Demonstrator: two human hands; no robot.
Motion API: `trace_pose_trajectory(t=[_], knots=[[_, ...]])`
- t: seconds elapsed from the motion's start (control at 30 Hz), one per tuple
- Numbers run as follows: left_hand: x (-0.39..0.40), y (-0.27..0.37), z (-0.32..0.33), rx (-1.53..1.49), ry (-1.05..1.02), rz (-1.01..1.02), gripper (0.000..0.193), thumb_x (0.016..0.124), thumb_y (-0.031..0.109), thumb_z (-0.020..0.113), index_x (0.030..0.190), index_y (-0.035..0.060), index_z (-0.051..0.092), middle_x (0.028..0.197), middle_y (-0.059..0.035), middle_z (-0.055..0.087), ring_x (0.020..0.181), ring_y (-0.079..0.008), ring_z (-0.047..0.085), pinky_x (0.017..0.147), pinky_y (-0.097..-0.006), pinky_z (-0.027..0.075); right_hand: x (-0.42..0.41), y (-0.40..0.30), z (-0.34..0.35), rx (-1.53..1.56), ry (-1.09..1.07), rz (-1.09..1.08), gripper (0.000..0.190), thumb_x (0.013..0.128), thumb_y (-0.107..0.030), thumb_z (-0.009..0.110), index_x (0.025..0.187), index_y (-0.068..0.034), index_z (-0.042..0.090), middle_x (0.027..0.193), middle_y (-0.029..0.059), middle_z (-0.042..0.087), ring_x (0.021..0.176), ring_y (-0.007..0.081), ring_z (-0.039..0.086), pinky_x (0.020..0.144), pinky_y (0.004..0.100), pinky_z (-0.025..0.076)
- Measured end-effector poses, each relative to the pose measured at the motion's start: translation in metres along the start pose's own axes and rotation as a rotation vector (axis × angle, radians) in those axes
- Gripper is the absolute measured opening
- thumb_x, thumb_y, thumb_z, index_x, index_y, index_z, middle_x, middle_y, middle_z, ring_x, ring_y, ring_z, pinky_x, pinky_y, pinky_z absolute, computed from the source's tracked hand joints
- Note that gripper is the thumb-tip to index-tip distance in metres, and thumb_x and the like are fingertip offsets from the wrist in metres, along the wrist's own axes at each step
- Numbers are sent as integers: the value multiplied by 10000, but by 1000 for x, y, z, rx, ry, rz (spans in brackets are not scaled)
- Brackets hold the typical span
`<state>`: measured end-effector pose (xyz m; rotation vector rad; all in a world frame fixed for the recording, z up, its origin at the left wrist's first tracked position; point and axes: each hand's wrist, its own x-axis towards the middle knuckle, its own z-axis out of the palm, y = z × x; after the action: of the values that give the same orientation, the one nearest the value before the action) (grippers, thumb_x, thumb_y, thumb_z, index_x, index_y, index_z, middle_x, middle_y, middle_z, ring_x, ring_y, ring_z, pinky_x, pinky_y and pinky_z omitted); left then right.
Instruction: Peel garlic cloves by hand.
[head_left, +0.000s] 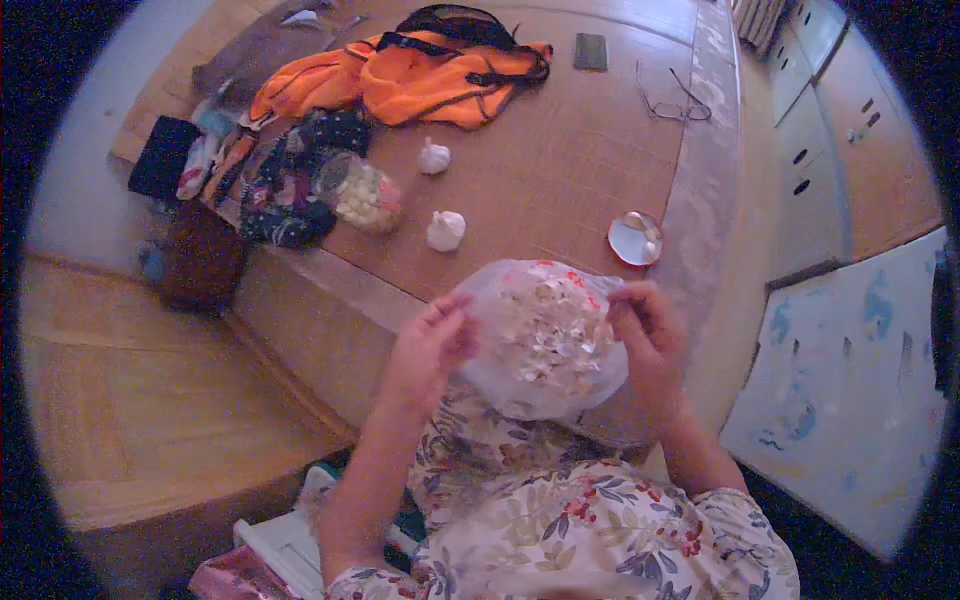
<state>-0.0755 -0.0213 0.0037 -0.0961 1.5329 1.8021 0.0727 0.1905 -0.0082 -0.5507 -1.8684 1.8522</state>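
Note:
A thin translucent plastic bag with red print lies open above my lap, just off the near edge of the mat-covered surface. Dry, papery garlic skins fill its middle. My left hand pinches the bag's left side, slightly blurred. At the opposite side, my right hand grips the rim between thumb and fingers. Beyond the bag lie two whole garlic bulbs, a nearer one and a farther one. A small white dish with a dark red rim holds what look like garlic cloves.
A clear jar of peeled garlic cloves leans against dark patterned cloth. Farther back are an orange garment, a dark flat rectangular object and eyeglasses. Cabinets stand at right; a wooden surface lies left.

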Motion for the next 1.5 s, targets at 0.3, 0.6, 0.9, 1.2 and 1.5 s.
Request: trace_pose_trajectory(t=[0.3, 0.6, 0.9, 1.2, 1.5], knots=[[-63, -30, 45, 217, -220, -88, 233, 915, 124, 532, 1121, 32, 589, 883, -39, 647, 776, -101, 605, 688, -240, 490, 54, 50, -34, -89, 312, -104, 123, 903, -37, 518, 1012, -24, 574, 893, 10, 571, 822, 68, 528, 714, 212, 434], [-71, -51, 52, 200, -236, -83, 249, 918, 114, 519, 1150, 40, 570, 890, -64, 651, 753, -116, 611, 697, -240, 494, 103, 68, -51, -625, 350, -404, 188, 830, -45, 563, 1004, -45, 633, 1006, 92, 620, 907, 249, 602, 814, 331, 466], [-74, -55, 53, 174, -186, -141, 247, 923, 114, 514, 1147, 25, 569, 912, -67, 642, 801, -119, 603, 731, -255, 509, 112, 72, -24, -1214, 202, -320, 181, 754, -99, 571, 911, -127, 658, 939, 69, 623, 946, 269, 570, 797, 420, 432], [-69, -65, 57, 91, -262, -147, 251, 932, 106, 487, 1156, 22, 564, 926, -60, 622, 806, -114, 579, 749, -248, 484, 114, 88, -30, -1321, 189, -435, 180, 763, -123, 552, 913, -143, 649, 927, 79, 622, 955, 265, 564, 812, 418, 432], [-61, -66, 56, -7, -225, -50, 261, 925, 105, 502, 1170, 41, 563, 969, -39, 622, 863, -116, 586, 795, -262, 484, 62, 44, -12, -297, -82, -167, 215, 797, -55, 654, 1009, -65, 623, 926, 25, 599, 854, 144, 562, 765, 281, 458]])
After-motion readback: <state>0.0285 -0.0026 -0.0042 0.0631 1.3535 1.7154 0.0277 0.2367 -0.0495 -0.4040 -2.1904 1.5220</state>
